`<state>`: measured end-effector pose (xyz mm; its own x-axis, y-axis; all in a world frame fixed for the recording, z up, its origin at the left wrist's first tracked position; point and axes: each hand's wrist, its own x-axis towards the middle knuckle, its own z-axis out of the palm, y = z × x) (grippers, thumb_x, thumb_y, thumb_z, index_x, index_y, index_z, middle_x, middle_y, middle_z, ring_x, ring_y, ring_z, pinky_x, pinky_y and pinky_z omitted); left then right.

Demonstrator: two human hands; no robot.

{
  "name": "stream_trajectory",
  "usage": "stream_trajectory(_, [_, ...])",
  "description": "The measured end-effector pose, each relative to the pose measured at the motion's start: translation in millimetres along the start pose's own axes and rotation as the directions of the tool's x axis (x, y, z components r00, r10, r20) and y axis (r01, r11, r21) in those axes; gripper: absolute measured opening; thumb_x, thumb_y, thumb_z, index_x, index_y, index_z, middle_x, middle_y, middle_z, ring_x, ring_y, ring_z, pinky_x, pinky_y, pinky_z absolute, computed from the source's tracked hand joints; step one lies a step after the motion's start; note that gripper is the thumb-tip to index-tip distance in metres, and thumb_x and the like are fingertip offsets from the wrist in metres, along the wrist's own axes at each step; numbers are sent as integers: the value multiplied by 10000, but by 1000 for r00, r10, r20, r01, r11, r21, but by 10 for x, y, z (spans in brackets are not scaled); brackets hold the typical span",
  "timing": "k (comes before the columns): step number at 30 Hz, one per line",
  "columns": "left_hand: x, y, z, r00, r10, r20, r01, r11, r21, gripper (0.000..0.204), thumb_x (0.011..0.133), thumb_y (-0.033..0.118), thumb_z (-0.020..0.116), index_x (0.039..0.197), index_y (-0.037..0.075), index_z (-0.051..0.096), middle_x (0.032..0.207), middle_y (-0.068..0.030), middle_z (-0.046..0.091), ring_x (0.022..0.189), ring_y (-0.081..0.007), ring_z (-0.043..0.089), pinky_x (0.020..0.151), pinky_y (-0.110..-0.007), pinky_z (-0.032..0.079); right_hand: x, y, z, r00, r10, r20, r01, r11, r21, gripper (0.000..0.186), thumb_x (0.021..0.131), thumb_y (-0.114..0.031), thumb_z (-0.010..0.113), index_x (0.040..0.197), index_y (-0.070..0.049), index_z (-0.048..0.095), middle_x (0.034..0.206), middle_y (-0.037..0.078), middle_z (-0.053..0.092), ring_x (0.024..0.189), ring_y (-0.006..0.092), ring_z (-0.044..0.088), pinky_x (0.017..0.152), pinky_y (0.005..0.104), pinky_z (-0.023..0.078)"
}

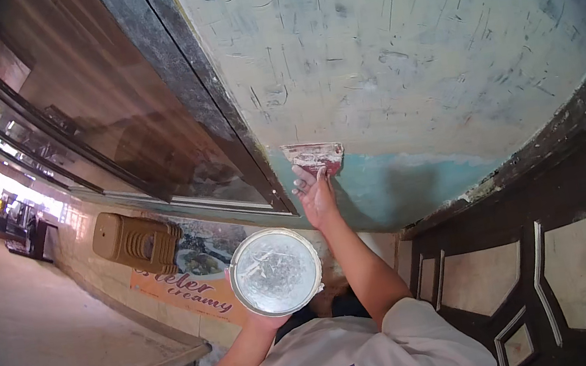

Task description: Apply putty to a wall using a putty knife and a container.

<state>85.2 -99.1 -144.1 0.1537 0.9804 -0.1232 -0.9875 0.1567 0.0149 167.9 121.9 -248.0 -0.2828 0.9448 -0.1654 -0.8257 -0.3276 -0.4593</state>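
One scraper (318,159), frame edge (229,128) left, open wall (402,51)

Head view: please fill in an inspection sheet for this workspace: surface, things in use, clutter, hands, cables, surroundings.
Surface: wall, mostly pale with dark marks; turquoise low down.
Things in use: smeared reddish scraper at the wall; pale round object, lid or tub unclear.
Clutter: brown plastic stool.
Hands: left hand supports the round object; right hand holds the scraper.
Cables: nothing seen.
Surroundings: glazed frame left, dark panelled door right.
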Motion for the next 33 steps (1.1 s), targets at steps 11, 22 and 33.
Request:
stream_trajectory(11, [-177, 502, -57, 998, 3, -59, -13, 988, -157, 969, 787, 845, 394, 1502, 192, 350, 1534, -122, 371, 1373, -400, 393, 1088, -671, 312, 113, 342, 134, 1000, 2, 17, -1, 998, -60, 563, 1004, -581, 375, 1359, -147, 420, 1328, 69, 599, 983, 164, 546, 836, 360, 458])
stream_trajectory(22, [166, 1916, 138, 978, -175, -118, 201, 940, 276, 945, 783, 824, 421, 1493, 202, 370, 1520, -113, 397, 1363, -392, 410, 1086, -658, 326, 372, 1013, 398, 978, -158, -138, 149, 986, -76, 549, 1024, -552, 336, 1359, -128, 434, 1341, 92, 581, 1027, 187, 523, 920, 396, 408])
stream_trajectory(33, [317, 2510, 239, 913, -405, -58, 402, 862, 308, 949, 791, 826, 408, 1507, 208, 339, 1551, -114, 344, 1387, -398, 370, 1110, -628, 306, 369, 1127, 596, 906, -289, -310, 274, 957, -91, 497, 1015, -541, 400, 1297, -137, 460, 1160, 121, 682, 919, 201, 591, 856, 396, 430])
